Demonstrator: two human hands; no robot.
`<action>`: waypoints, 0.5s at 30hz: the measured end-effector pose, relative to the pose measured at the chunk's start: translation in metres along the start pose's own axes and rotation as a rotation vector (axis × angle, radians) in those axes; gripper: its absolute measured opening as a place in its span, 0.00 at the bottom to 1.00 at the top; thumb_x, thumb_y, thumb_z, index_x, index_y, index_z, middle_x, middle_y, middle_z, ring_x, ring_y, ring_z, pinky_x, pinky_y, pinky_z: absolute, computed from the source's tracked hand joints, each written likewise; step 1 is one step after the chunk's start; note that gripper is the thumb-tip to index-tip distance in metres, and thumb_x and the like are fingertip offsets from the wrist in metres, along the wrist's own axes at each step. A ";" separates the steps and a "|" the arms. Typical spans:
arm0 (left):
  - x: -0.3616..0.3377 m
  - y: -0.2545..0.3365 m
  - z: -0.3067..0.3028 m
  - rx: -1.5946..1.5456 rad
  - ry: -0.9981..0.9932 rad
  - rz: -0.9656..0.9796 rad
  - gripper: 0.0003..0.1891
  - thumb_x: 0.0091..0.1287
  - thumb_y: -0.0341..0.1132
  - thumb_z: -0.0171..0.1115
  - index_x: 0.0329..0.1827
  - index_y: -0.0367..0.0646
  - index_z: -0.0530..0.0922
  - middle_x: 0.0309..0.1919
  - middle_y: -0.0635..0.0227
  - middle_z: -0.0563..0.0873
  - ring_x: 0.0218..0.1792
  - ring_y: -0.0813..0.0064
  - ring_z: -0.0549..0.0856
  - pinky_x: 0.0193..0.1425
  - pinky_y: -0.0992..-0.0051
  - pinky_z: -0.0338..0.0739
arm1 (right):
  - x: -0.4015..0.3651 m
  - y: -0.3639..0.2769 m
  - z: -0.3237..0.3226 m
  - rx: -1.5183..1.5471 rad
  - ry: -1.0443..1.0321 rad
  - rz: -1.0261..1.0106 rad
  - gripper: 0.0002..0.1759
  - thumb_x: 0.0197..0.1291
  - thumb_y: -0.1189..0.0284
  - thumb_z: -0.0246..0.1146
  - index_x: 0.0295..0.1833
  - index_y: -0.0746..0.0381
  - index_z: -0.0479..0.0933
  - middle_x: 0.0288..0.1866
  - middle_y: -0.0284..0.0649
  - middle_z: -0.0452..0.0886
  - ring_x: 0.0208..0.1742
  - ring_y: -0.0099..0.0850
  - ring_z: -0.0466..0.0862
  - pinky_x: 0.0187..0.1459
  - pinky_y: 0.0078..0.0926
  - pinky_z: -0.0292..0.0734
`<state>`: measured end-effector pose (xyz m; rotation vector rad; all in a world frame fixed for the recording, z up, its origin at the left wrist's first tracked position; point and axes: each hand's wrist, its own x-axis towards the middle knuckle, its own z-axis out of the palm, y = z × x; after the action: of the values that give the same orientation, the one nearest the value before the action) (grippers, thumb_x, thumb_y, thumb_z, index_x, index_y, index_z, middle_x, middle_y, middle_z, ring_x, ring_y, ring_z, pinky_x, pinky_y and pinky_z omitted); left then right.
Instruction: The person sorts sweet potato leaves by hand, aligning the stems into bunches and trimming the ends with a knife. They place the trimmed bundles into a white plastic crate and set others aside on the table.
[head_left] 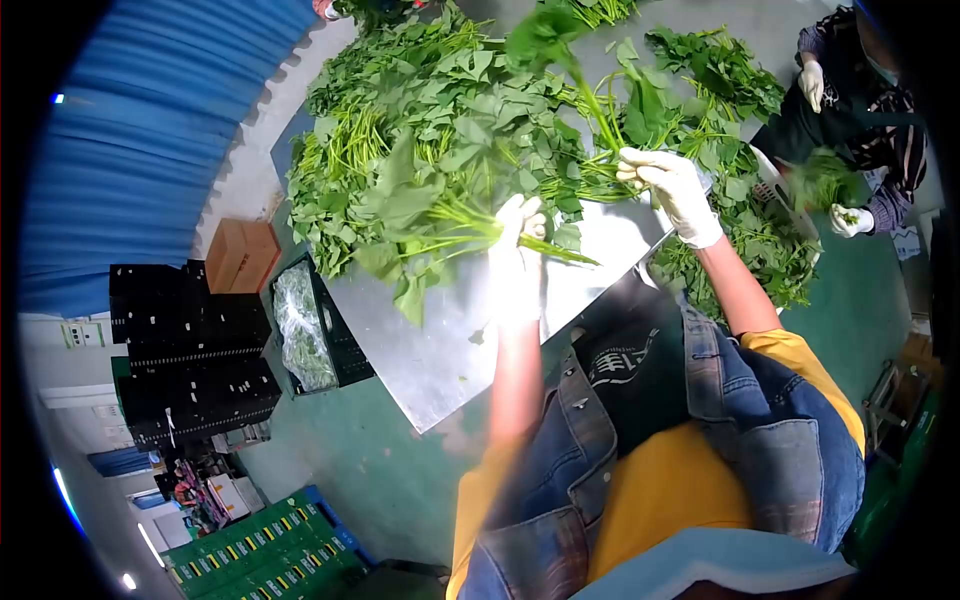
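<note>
My left hand (517,240), in a white glove, is closed around a bunch of leafy green stems (465,218) above the metal table (400,340). The cut ends point right and the leaves spread left. Farther right, my gloved right hand (672,190) pinches a few upright green stems (597,105) whose leafy top is blurred. Behind both hands lies a large heap of leafy greens (430,100), with more greens (735,180) beside my right hand.
At the right a co-worker's gloved hands (850,220) hold greens. Left of the table stand a crate with a plastic-wrapped bundle (303,330), a cardboard box (242,257) and black crates (190,350). Green crates (265,550) are at the lower left.
</note>
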<state>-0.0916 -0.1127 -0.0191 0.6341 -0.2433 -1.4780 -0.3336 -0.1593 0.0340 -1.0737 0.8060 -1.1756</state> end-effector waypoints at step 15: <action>-0.008 0.005 0.030 0.381 0.047 0.105 0.16 0.64 0.24 0.58 0.55 0.33 0.71 0.41 0.55 0.83 0.29 0.80 0.78 0.32 0.85 0.72 | -0.053 0.004 0.002 -0.349 -0.134 -0.025 0.15 0.59 0.77 0.55 0.50 0.71 0.79 0.43 0.44 0.84 0.45 0.27 0.83 0.50 0.22 0.76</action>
<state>-0.1044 -0.1124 0.0098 0.9457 -0.5209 -1.3239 -0.3421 -0.1066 0.0284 -1.4368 0.9145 -0.9921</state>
